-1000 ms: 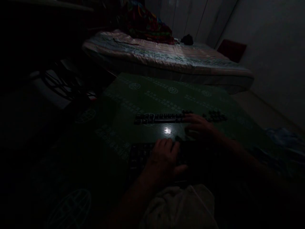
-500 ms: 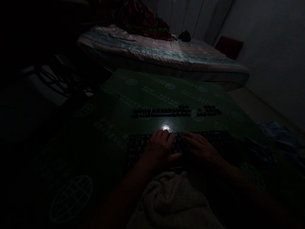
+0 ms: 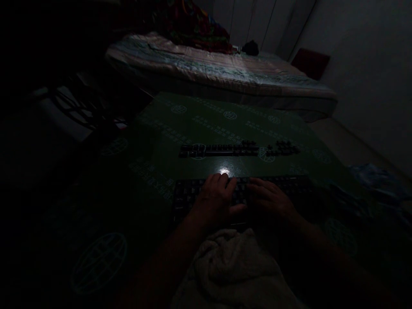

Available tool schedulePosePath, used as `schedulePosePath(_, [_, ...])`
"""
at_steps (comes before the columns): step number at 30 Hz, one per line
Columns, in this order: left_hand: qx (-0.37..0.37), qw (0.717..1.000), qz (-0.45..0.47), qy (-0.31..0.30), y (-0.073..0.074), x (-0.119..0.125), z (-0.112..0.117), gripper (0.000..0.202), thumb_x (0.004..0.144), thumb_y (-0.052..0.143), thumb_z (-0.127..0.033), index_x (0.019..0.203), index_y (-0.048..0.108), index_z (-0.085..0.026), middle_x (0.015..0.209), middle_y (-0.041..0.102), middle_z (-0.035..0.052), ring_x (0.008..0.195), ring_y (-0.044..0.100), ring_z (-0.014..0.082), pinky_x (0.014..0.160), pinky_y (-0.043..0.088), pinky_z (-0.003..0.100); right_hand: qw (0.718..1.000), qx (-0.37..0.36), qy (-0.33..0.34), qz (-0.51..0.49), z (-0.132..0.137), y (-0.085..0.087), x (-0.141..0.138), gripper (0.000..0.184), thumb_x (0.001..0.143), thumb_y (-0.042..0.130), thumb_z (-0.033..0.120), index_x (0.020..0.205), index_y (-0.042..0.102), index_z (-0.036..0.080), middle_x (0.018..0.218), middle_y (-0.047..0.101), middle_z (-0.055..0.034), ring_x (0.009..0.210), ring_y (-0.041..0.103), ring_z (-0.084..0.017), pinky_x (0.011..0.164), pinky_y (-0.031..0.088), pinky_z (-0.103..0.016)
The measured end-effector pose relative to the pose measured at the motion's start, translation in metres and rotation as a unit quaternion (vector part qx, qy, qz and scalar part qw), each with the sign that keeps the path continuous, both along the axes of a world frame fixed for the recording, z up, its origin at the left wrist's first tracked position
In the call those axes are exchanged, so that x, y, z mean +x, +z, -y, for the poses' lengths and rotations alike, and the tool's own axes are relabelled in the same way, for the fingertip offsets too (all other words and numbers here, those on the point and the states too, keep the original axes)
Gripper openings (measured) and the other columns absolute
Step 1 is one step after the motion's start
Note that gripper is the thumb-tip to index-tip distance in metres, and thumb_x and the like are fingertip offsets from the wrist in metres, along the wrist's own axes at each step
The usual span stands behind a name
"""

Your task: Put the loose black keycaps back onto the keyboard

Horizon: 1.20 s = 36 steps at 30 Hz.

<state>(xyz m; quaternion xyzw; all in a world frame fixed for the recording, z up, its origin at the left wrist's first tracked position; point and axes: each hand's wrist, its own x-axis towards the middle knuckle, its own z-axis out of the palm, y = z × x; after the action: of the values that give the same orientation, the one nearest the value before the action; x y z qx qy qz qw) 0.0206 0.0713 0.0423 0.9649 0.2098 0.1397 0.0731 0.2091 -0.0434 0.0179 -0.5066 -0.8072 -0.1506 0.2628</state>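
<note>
A black keyboard [image 3: 185, 191] lies in dim light on the green tabletop. My left hand [image 3: 216, 195] rests over its left half, fingers stretched forward and thumb pointing right. Over the middle and right part lies my right hand [image 3: 271, 198], its fingers extended and pointing left across the keys. Both hands are open, and neither grips anything. Beyond the keyboard, loose black keycaps [image 3: 225, 153] are laid out in rows, a long space bar among them. A smaller group of keycaps [image 3: 285, 147] sits to their right. Deep shadow hides some fingertips and the keyboard's lower right.
A bunched light cloth [image 3: 234, 266] lies between my forearms, close to the keyboard's near edge. The green table [image 3: 151, 141] carries printed globe marks. Behind it stands a bed [image 3: 206, 71] with a dark patterned blanket [image 3: 199, 30]. Blue fabric [image 3: 376, 182] shows at the right.
</note>
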Motion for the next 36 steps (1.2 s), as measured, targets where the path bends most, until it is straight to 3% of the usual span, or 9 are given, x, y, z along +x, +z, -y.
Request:
schedulePosePath(15, [0.005, 1.0, 0.002, 0.003, -0.001, 0.0, 0.0, 0.058, 0.079, 0.06, -0.058, 0.115, 0.055, -0.013, 0.108, 0.057, 0.0137, 0.101, 0.051, 0.0304, 0.089, 0.041, 0.043, 0.999, -0.017, -0.019, -0.022, 0.005, -0.012, -0.001, 0.019, 0.093, 0.05, 0.023, 0.093, 0.068, 0.02, 0.115, 0.067, -0.0102, 0.127, 0.048, -0.024, 0.094, 0.048, -0.044])
schedulePosePath(26, [0.006, 1.0, 0.001, 0.006, -0.002, 0.001, 0.0, 0.06, 0.08, 0.059, -0.058, 0.119, 0.054, -0.012, 0.112, 0.056, 0.0147, 0.104, 0.05, 0.0309, 0.091, 0.041, 0.044, 0.998, 0.016, -0.051, 0.038, 0.017, 0.008, -0.021, 0.024, 0.095, 0.044, 0.023, 0.094, 0.067, 0.018, 0.115, 0.067, -0.0099, 0.128, 0.047, -0.025, 0.097, 0.044, -0.044])
schedulePosePath(36, [0.015, 1.0, 0.001, 0.011, -0.003, 0.001, 0.0, 0.06, 0.08, 0.06, -0.057, 0.119, 0.054, -0.012, 0.111, 0.057, 0.0145, 0.103, 0.051, 0.0308, 0.091, 0.042, 0.044, 0.997, 0.009, -0.073, 0.035, 0.023, -0.006, -0.023, 0.016, 0.09, 0.053, 0.02, 0.1, 0.066, 0.017, 0.12, 0.065, -0.0096, 0.133, 0.041, -0.027, 0.102, 0.039, -0.048])
